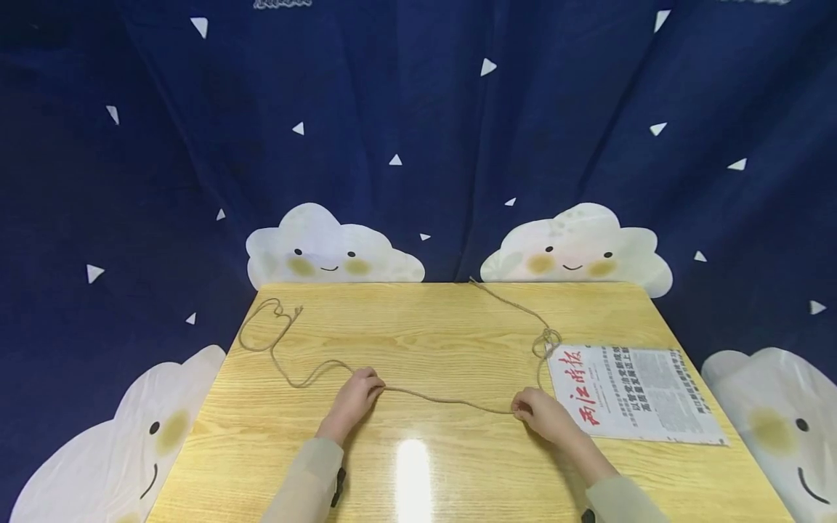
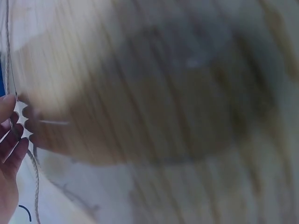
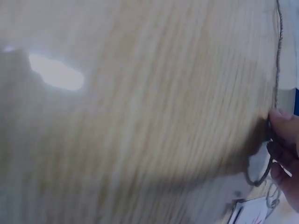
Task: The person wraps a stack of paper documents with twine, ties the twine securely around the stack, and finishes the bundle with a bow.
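A thin tan rope (image 1: 451, 401) runs between the two hands, sagging slightly just over the wooden table. My left hand (image 1: 356, 401) pinches it left of centre; in the left wrist view the rope (image 2: 35, 179) passes between thumb and fingers. From there its left part winds to a loose loop at the table's back left. My right hand (image 1: 541, 414) pinches the rope near the newspaper, and in the right wrist view the rope (image 3: 279, 56) meets the thumb and fingertips. Beyond this hand it goes up to a small tangle of loops and on to the back edge.
A folded newspaper (image 1: 634, 396) with red and black print lies on the right of the wooden table (image 1: 418, 319), beside the right hand. Behind the table hangs a dark blue curtain (image 1: 418, 94) with white triangles and smiling clouds. Light glares on the tabletop near the front.
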A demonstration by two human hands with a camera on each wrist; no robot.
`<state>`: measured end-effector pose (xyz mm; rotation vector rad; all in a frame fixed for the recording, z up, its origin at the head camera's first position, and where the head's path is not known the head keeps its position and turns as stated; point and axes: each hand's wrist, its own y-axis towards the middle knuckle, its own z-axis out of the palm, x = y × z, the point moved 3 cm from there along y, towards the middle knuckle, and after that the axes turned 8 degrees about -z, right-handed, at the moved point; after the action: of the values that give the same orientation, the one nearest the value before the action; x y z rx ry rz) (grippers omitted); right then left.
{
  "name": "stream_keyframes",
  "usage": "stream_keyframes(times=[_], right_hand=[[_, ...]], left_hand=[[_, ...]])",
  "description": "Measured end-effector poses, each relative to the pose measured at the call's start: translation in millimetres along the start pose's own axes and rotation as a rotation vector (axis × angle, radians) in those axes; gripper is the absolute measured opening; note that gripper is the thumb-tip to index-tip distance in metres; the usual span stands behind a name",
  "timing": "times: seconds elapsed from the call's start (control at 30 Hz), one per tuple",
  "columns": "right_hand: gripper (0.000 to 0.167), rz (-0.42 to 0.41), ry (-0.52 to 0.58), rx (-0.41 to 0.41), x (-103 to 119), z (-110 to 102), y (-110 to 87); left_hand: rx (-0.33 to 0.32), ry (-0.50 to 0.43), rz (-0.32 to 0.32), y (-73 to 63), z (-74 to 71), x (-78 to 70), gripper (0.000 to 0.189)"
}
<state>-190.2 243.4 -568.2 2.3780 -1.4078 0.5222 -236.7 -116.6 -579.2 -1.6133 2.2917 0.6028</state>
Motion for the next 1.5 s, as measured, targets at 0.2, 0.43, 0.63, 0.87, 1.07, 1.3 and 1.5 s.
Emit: stream_keyframes(times=[0.2,0.43,0.63,0.87,1.07,1.3,1.5], right_hand=[[0.009,0.094,-0.039,-0.123,-11,1,13.3],[0.007,0.069,-0.084,-0.221,-14,6,26.8],[0.006,0.054,-0.128,-0.267,-22,6,32.4],[0.007,0.044,-0.156,-0.311,-33,2,36.2],[0.006,0.055,-0.165,-0.366,-42,3,39.6],[0.006,0.175,-0.114,-0.366,-51,1,39.3],[0.005,0.178,-0.112,-0.381,-48,0,37.2]], left_hand=[[-0.029,-0.027,-0.034,0.6,-2.2,3.6,0.007],[-0.127,0.008,-0.052,1.2,-5.8,8.3,0.005],[-0.130,0.002,-0.066,3.2,-5.4,10.2,0.006],[-0.097,-0.035,-0.113,8.6,-4.8,10.0,0.007],[-0.094,-0.074,-0.123,13.3,-2.0,9.9,0.006],[-0.104,-0.089,-0.117,20.2,3.8,8.4,0.005],[-0.110,-0.100,-0.123,21.7,5.6,8.8,0.006]])
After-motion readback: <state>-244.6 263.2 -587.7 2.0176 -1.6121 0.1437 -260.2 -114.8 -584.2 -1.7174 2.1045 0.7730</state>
